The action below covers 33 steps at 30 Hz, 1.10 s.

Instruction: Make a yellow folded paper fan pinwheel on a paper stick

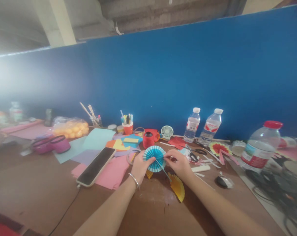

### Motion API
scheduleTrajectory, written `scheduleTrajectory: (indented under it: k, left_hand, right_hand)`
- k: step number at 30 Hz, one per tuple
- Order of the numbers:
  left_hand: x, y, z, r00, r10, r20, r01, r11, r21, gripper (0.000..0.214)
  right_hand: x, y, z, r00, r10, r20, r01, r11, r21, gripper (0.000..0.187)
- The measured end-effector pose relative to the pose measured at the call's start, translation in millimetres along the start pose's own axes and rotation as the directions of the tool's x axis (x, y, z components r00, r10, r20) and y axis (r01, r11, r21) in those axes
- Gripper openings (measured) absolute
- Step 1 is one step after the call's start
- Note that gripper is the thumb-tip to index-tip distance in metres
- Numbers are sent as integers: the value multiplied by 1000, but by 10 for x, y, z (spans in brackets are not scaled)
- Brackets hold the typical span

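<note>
A round pleated blue paper fan (153, 156) with pale stripes is held up over the table between my two hands. My left hand (140, 165) grips its left side, thumb lying across the front. At the right edge, the fingers of my right hand (176, 160) pinch the paper. Below the fan, a thin pale strip runs down toward a yellow pleated paper fan (177, 187); whether the two are joined I cannot tell. Part of another yellow pleated piece (149, 174) shows beneath my left hand. A red tape-like roll (148, 139) stands just behind.
Left of my hands lie a phone (96, 166) and pink paper (116, 173). Scissors (194, 155), paper scraps and a mouse (224, 182) are on the right. Farther back stand a cup of pens (127, 127), a small fan (167, 131), bottles (192, 125) and a large bottle (261, 147).
</note>
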<state>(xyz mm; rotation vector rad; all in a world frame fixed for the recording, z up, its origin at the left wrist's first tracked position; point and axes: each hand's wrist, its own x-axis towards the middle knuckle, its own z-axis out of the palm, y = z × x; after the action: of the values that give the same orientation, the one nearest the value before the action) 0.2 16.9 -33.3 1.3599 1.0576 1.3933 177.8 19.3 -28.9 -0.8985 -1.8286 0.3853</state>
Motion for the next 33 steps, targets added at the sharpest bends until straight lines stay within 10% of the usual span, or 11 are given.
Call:
scheduleTrajectory:
  k: [20, 33]
  left_hand:
    - [-17, 31, 5, 1000, 12, -9, -12, 1000, -9, 40]
    - [-19, 56, 16, 1000, -1, 12, 1, 1000, -27, 36]
  right_hand:
    - [-3, -3, -57, 993, -22, 113, 35, 992, -120, 34]
    - [4, 15, -33, 996, -79, 41, 83, 989, -123, 12]
